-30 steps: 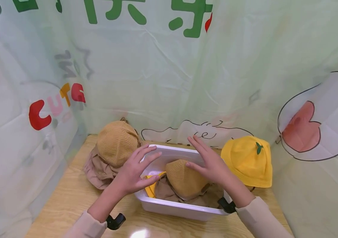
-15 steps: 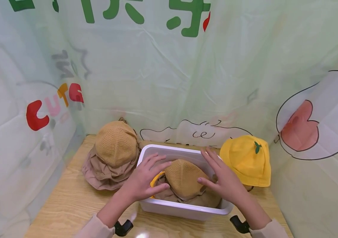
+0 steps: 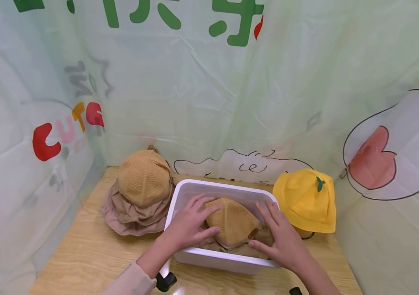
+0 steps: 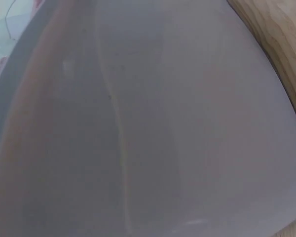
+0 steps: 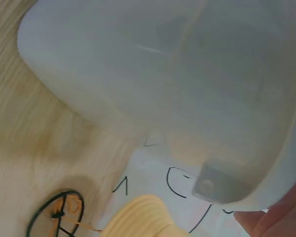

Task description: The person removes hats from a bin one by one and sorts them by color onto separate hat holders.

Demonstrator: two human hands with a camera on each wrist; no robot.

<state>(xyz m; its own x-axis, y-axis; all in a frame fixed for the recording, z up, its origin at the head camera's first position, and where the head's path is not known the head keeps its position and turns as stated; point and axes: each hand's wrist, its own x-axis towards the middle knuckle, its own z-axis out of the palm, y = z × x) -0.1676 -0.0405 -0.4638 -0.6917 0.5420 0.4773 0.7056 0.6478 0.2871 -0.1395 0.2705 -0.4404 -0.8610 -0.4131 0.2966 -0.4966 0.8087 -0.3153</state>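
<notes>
A hat with a tan knit crown and brown brim (image 3: 233,225) lies in a white plastic bin (image 3: 227,257) on the table. My left hand (image 3: 191,225) is over the bin's left side, fingers spread and slightly bent beside the crown. On the opposite side, my right hand (image 3: 283,237) has its fingers spread over the right rim, the thumb low near the brim. Neither hand is gripping anything. The bin's outer wall (image 4: 187,118) fills the left wrist view and hides the left hand there. In the right wrist view, fingers (image 5: 281,217) show at the bin's rim.
A similar tan and brown hat (image 3: 144,180) sits on the table left of the bin. To the right is a yellow hat (image 3: 305,200) with a green sprout, its dark cord (image 5: 64,212) lying on the wood. Printed sheets (image 3: 209,102) hang behind and at both sides.
Both hands have come down and toward the right, from above the bin to either side of the tan and brown hat. The bit of yellow fabric seen earlier in the bin is now covered.
</notes>
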